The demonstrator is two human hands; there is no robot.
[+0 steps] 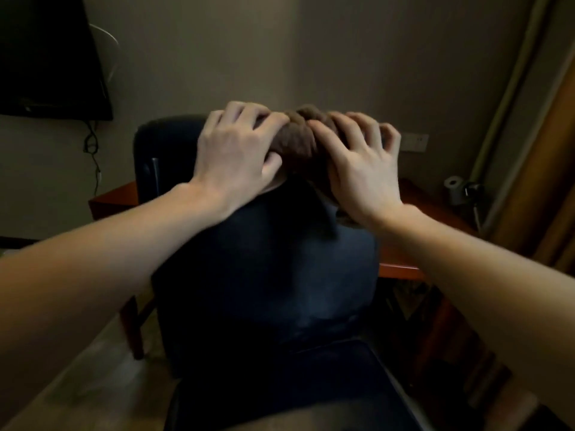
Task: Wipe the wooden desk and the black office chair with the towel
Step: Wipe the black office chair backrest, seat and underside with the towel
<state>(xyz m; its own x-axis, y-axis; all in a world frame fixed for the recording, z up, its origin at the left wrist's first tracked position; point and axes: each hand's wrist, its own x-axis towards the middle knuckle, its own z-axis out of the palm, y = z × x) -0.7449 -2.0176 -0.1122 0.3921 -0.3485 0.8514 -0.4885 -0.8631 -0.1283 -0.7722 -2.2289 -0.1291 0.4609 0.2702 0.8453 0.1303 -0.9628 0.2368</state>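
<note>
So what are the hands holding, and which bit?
The brown towel, bunched on top of the black chair. The left hand grips its left end, the right hand its right end.

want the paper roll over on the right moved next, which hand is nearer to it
Right. The right hand grips the towel, just left of the paper roll; the left hand grips it farther left.

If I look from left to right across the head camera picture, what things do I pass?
black screen → dangling cable → left hand → towel → right hand → wall socket → paper roll → curtain
</note>
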